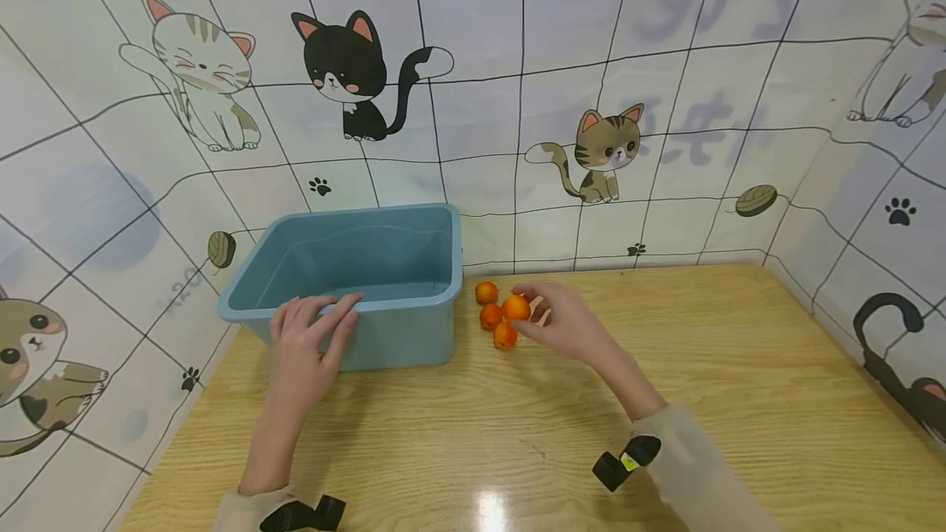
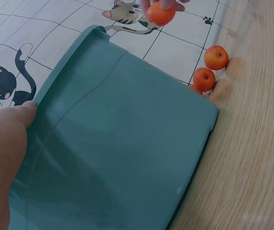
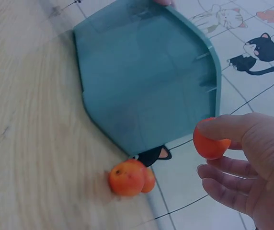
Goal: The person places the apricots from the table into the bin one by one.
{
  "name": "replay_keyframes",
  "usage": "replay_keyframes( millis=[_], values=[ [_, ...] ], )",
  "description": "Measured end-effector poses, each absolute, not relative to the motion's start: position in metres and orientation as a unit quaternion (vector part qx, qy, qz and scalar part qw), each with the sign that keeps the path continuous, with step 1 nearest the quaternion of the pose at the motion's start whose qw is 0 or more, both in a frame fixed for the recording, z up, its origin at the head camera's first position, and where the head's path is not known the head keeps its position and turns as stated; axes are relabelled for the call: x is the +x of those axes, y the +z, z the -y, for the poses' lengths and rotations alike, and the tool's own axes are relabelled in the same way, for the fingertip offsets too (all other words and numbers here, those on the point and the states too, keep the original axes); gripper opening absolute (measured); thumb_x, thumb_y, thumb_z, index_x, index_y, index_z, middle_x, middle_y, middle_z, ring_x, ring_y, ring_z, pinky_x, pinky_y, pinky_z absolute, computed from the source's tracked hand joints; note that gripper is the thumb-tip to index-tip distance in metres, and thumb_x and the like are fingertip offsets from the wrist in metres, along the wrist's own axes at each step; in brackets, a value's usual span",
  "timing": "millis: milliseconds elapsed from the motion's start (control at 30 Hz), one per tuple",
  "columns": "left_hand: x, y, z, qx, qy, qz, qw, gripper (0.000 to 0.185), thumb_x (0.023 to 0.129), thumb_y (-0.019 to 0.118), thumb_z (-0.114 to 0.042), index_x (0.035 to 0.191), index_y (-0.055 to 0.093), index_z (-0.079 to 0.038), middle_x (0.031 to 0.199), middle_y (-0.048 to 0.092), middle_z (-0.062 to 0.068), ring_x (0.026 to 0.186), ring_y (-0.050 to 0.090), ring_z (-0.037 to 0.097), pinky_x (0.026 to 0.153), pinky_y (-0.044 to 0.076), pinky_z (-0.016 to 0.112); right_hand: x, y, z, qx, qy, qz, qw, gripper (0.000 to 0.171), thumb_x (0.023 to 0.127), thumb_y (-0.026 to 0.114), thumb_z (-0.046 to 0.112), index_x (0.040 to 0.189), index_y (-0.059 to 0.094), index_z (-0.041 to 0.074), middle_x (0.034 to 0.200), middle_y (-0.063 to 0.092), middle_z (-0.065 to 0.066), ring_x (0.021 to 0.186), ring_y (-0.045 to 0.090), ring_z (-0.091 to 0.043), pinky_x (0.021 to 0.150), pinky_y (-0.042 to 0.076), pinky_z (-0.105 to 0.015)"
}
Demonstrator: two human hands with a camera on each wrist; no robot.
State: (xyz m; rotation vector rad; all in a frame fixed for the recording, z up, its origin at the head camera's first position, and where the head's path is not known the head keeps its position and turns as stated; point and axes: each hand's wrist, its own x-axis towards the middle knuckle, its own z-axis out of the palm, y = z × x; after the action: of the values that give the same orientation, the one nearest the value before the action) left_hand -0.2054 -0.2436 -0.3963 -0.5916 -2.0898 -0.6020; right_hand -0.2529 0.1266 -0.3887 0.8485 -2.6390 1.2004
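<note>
A blue plastic tub point(image 1: 414, 335) stands on the wooden table against the back wall. My left hand point(image 1: 319, 320) grips its front rim, fingers hooked over the edge; the thumb point(image 2: 12, 124) lies on the rim. Just right of the tub, my right hand point(image 1: 534, 312) pinches a small orange fruit point(image 1: 516, 307) between thumb and fingertips, lifted off the table point(image 3: 210, 143). Three more orange fruits point(image 1: 489, 316) lie close together on the table beside the tub's right wall point(image 3: 126, 178). The tub's inside looks empty.
Cat-patterned tiled walls close the table at the back, left and right. The wooden tabletop point(image 1: 724, 368) stretches to the right and toward me. Dark straps sit on both wrists.
</note>
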Motion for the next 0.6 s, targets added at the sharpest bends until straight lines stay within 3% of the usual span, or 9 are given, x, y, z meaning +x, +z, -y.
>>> replay_keyframes(
  millis=[267,600],
  values=[
    [-0.205,-0.396,0.244,-0.236,-0.236,0.84,0.428,0.038,0.106,0.053,-0.038,0.12,0.075,-0.011,0.107,0.065,0.016,0.104,0.053,0.039,0.104,0.026,0.058,-0.257,-0.359,-0.111,0.308,0.409,0.854,0.093,0.043,0.088,0.079,0.009,0.128,0.063,-0.001,0.113,0.066,-0.012,0.083,0.064,-0.022,0.071,0.057,-0.035],
    [-0.205,-0.396,0.245,-0.232,-0.237,0.844,0.421,0.035,0.105,0.055,-0.035,0.121,0.075,-0.011,0.109,0.065,0.016,0.105,0.053,0.038,0.106,0.025,0.058,-0.259,-0.322,-0.084,0.314,0.403,0.853,0.106,0.044,0.089,0.078,0.013,0.129,0.063,0.003,0.12,0.064,-0.01,0.084,0.063,-0.02,0.07,0.056,-0.032]
  ],
)
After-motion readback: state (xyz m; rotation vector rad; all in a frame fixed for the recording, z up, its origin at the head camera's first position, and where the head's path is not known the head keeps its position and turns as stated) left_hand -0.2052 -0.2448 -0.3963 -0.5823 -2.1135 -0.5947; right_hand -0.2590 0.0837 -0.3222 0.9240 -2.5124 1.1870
